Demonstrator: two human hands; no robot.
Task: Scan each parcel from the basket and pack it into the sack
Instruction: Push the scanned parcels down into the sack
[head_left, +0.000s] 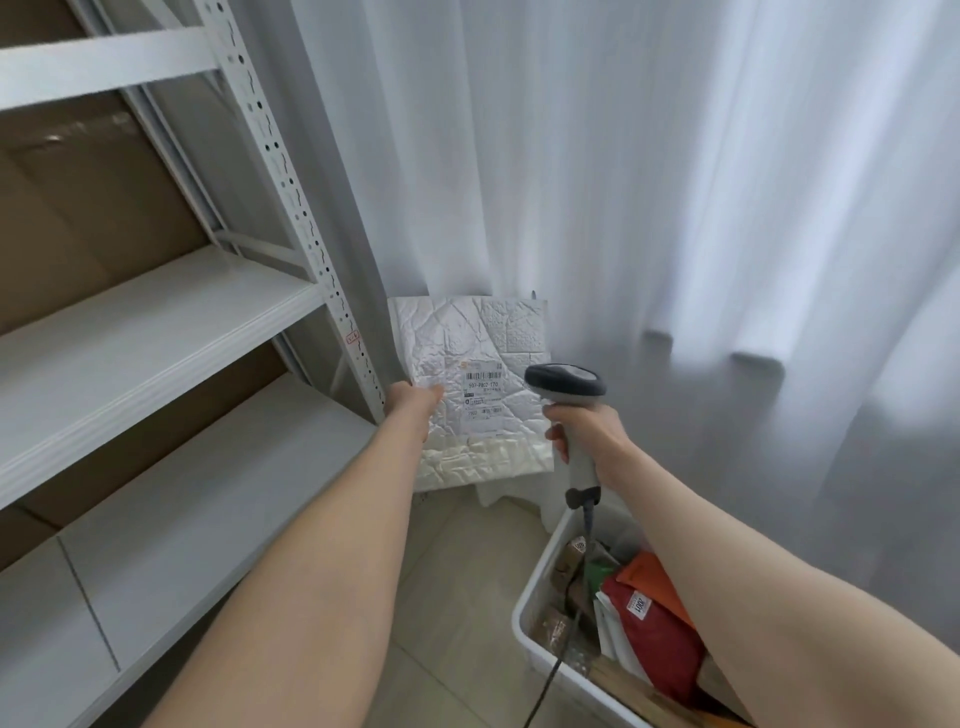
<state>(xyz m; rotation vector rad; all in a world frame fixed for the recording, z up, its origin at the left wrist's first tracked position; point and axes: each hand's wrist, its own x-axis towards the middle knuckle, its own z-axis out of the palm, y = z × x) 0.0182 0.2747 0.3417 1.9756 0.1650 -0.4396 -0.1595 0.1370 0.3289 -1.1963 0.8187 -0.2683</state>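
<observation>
My left hand (413, 408) grips the left edge of a flat white embossed parcel (488, 332), holding it upright in front of the curtain with its barcode label (483, 397) facing me. Just to the right of that label, my right hand (587, 434) holds a grey handheld scanner (566, 387) by its handle, head pointed toward the parcel. Its cable hangs down into the white basket (524, 618) at the lower right. In the basket lie a red parcel (654, 639), an orange one (652, 574) and brown packets. No sack is visible.
A white metal shelf rack (291, 187) with several bare shelves fills the left side, brown cardboard behind it. A white curtain (675, 182) hangs across the back and right. Beige tiled floor (457, 597) lies between the rack and the basket.
</observation>
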